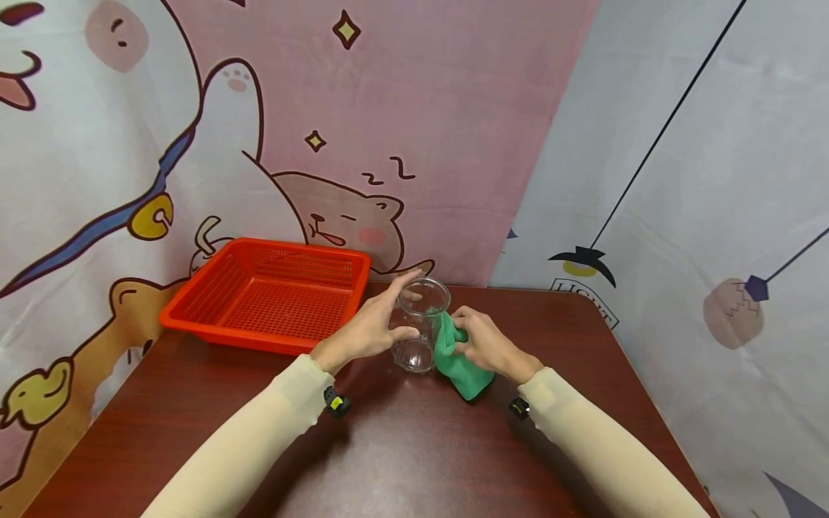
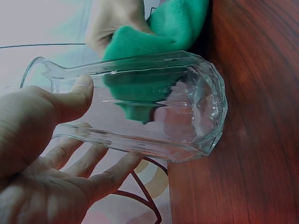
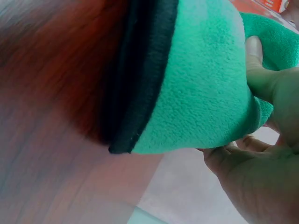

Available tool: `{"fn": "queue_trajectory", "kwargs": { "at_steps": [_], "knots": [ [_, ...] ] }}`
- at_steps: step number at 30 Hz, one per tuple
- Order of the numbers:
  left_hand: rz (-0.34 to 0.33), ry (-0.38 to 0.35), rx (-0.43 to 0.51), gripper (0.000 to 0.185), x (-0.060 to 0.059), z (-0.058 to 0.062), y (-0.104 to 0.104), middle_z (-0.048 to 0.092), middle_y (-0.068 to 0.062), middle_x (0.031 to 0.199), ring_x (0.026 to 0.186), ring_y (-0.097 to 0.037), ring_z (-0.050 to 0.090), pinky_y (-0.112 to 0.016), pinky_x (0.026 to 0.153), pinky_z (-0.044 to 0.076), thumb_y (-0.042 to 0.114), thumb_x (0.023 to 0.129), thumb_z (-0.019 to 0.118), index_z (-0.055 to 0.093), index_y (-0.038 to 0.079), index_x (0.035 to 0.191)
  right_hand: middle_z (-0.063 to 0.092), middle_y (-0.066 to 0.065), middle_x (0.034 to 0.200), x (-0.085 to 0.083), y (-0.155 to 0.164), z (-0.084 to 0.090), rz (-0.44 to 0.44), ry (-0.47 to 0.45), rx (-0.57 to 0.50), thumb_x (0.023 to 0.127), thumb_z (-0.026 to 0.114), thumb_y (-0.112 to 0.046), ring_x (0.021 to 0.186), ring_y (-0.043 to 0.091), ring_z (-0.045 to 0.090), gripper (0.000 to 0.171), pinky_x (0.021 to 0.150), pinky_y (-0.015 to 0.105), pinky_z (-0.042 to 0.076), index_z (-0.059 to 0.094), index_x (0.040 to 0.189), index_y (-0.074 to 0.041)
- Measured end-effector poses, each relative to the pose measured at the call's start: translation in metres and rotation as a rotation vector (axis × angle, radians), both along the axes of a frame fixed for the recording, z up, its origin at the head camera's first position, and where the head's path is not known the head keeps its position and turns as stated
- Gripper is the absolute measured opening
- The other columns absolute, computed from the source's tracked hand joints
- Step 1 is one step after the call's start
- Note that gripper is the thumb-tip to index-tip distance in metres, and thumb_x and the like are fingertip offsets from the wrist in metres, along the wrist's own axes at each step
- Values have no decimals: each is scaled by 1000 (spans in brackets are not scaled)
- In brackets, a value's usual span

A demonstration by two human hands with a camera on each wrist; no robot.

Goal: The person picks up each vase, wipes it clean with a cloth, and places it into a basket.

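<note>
A clear glass vase [image 1: 412, 354] with a flared rim and faceted base stands upright near the middle of the table. My left hand [image 1: 370, 325] holds it from the left, thumb on the near side and fingers round the far side, as the left wrist view also shows on the glass [image 2: 205, 109]. On the vase's right, my right hand [image 1: 487, 344] grips a bunched green cloth [image 1: 465, 372] against the glass. Dark edging runs along the cloth [image 3: 201, 88] in the right wrist view, where the thumb presses into its folds. Whether the base touches the table cannot be made out.
A red-orange perforated plastic basket [image 1: 278, 306] sits at the back left of the dark reddish-brown wooden table [image 1: 414, 460]. Behind and along the sides hang printed cartoon curtains [image 1: 440, 144], close to the table's edges.
</note>
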State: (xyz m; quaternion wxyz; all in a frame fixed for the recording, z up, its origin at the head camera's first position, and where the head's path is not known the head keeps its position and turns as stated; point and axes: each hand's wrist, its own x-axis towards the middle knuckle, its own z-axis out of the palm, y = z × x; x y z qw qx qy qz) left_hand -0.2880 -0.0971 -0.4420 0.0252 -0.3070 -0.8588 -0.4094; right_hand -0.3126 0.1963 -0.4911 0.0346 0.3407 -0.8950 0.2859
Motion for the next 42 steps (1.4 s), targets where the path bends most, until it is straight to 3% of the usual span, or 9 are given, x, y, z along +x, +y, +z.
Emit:
{"fn": "queue_trajectory", "kwargs": {
  "at_steps": [5,10,15,21,26,33,38,42],
  "knots": [
    [5,12,7,114,1,0,0,73,-14,160,153,-40,68,-62,128,54,8,98,95,24,27,185,76,4,120,-11,9,-15,80,6,-6,99,93,-10,113,22,75,20,99,41,67,91,118,-17],
    [3,6,9,114,0,-1,0,73,-14,160,154,-40,67,-61,128,54,9,98,94,24,28,185,76,12,121,-4,2,-10,25,-30,104,96,92,1,113,31,77,15,96,45,68,87,100,-13],
    [-7,3,18,114,0,-2,0,71,-18,161,153,-41,67,-63,124,57,9,99,94,23,27,186,77,13,118,-2,-2,-9,4,-6,208,93,98,-4,111,30,79,18,94,41,69,83,90,-13],
    [-5,5,9,114,0,-1,1,71,-16,161,154,-39,67,-61,126,56,10,99,94,22,29,186,74,7,108,-1,-4,-4,-8,-35,258,96,97,-9,102,23,72,11,83,35,61,87,97,-14],
    [-13,15,12,113,0,0,0,71,-18,160,152,-41,68,-62,126,56,9,99,94,23,25,185,79,0,103,3,-7,-4,-45,-94,191,96,97,-8,107,19,70,14,92,38,58,86,101,-16],
    [-1,16,11,114,0,2,-1,72,-16,159,151,-38,69,-61,126,56,9,99,94,23,27,185,82,7,126,7,-5,-4,-91,-209,72,84,107,-12,116,21,74,64,104,45,64,80,142,-6],
    [-11,17,15,113,0,0,-1,72,-17,159,150,-39,69,-61,126,56,9,99,94,24,25,185,84,4,126,9,-1,-5,-16,-363,-51,90,103,-13,106,15,75,67,97,33,62,73,149,-4],
    [-9,20,15,113,-1,-1,0,72,-18,159,151,-39,69,-61,127,56,9,98,94,24,25,185,85,3,126,9,0,-9,-11,-359,-102,92,102,-18,108,13,76,66,97,29,62,73,150,-7]
  ]
}}
